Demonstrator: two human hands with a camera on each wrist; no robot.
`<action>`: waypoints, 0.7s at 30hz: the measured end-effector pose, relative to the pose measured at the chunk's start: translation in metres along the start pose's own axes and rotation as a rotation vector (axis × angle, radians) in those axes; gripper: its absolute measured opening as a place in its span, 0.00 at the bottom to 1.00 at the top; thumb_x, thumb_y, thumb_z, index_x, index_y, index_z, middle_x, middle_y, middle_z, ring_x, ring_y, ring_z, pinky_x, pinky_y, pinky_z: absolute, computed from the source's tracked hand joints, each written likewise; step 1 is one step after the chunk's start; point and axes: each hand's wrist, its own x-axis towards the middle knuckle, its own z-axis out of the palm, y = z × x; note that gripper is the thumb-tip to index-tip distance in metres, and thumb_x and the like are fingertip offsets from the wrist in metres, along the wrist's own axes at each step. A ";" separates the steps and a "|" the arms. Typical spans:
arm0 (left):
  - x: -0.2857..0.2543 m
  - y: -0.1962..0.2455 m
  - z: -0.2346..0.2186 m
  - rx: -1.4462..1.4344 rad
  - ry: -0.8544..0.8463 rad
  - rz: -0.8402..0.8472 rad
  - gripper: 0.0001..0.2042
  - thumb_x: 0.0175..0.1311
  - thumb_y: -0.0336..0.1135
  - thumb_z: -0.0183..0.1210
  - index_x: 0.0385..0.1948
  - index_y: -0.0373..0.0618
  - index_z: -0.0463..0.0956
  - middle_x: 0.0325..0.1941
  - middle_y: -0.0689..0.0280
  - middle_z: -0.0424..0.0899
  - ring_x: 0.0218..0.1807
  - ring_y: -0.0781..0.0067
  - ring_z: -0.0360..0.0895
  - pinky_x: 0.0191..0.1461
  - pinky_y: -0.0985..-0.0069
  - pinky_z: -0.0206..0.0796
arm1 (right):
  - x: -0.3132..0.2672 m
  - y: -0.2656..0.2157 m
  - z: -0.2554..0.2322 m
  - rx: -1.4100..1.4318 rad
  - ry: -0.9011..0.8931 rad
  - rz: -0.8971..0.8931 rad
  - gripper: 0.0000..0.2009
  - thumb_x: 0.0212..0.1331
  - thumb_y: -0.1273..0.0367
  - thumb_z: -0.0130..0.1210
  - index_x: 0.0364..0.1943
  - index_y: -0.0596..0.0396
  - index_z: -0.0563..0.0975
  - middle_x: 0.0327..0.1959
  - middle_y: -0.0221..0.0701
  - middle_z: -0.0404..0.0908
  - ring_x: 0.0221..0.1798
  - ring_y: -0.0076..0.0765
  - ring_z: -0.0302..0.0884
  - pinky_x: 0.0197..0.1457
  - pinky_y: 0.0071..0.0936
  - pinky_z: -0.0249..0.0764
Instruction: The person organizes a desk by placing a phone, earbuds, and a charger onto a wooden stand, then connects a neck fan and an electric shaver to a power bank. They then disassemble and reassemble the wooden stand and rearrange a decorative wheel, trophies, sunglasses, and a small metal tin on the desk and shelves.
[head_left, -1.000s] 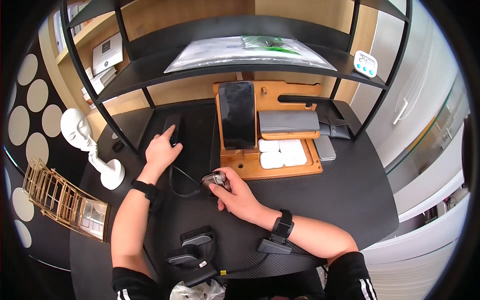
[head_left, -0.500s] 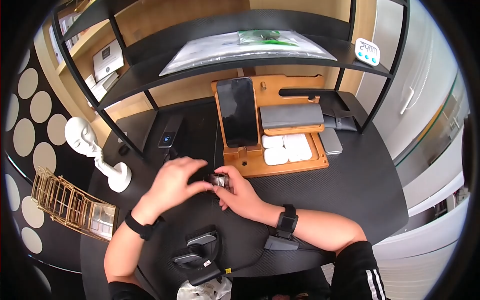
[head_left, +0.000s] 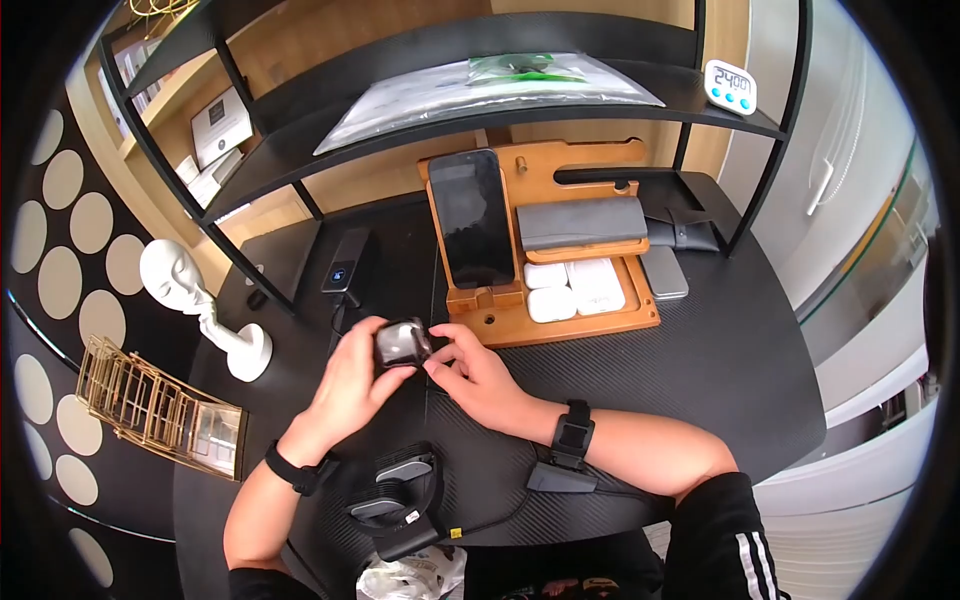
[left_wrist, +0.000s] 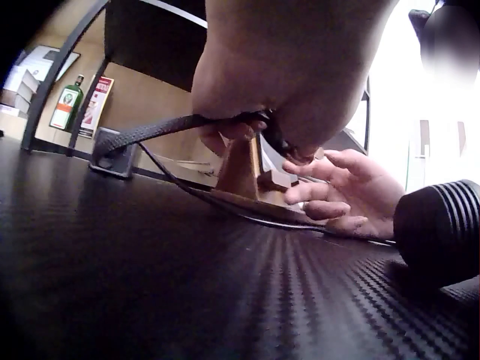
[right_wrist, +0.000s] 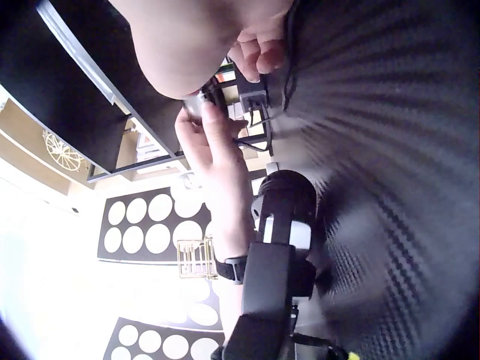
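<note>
A small dark glossy object with rounded corners [head_left: 403,343] is held up over the desk in my left hand [head_left: 345,385], pinched between thumb and fingers. My right hand [head_left: 485,385] is just right of it, fingers loosely bent, thumb and index fingertips at its edge. In the right wrist view the left hand [right_wrist: 217,161] grips the dark object [right_wrist: 204,101] from below. A braided black strap [left_wrist: 161,129] runs toward my left hand in the left wrist view. Behind the hands lies a black power bank [head_left: 345,262] with a lit display and a cable plugged in.
A wooden stand [head_left: 590,325] holds a phone [head_left: 470,220], a grey case [head_left: 582,222] and white boxes [head_left: 595,285]. A white face sculpture [head_left: 245,352] and gold rack [head_left: 150,400] stand left. Black headgear [head_left: 400,490] lies in front. A shelf [head_left: 450,125] spans overhead.
My left hand came back from the power bank to the right hand and took hold of the dark object. The right hand's grip on it has loosened.
</note>
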 end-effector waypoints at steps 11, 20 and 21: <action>-0.032 -0.042 -0.039 0.144 0.006 0.082 0.32 0.34 0.42 0.74 0.42 0.39 0.69 0.36 0.55 0.75 0.38 0.53 0.75 0.42 0.66 0.68 | -0.009 -0.019 -0.004 -0.991 -0.242 -0.085 0.17 0.49 0.74 0.52 0.46 0.58 0.69 0.36 0.42 0.74 0.39 0.47 0.76 0.42 0.38 0.73; -0.020 -0.047 -0.020 0.182 -0.199 0.155 0.31 0.38 0.48 0.70 0.42 0.37 0.69 0.37 0.55 0.76 0.43 0.50 0.73 0.48 0.63 0.65 | -0.004 -0.040 0.007 -0.090 -0.288 -0.267 0.10 0.58 0.79 0.49 0.44 0.56 0.71 0.31 0.27 0.72 0.30 0.16 0.68 0.33 0.17 0.65; -0.015 -0.045 -0.016 0.184 -0.202 0.164 0.30 0.39 0.48 0.69 0.41 0.36 0.69 0.37 0.54 0.75 0.43 0.50 0.72 0.48 0.62 0.65 | -0.005 -0.042 0.008 0.003 -0.293 -0.312 0.09 0.59 0.78 0.49 0.43 0.56 0.73 0.32 0.26 0.72 0.31 0.15 0.69 0.33 0.16 0.65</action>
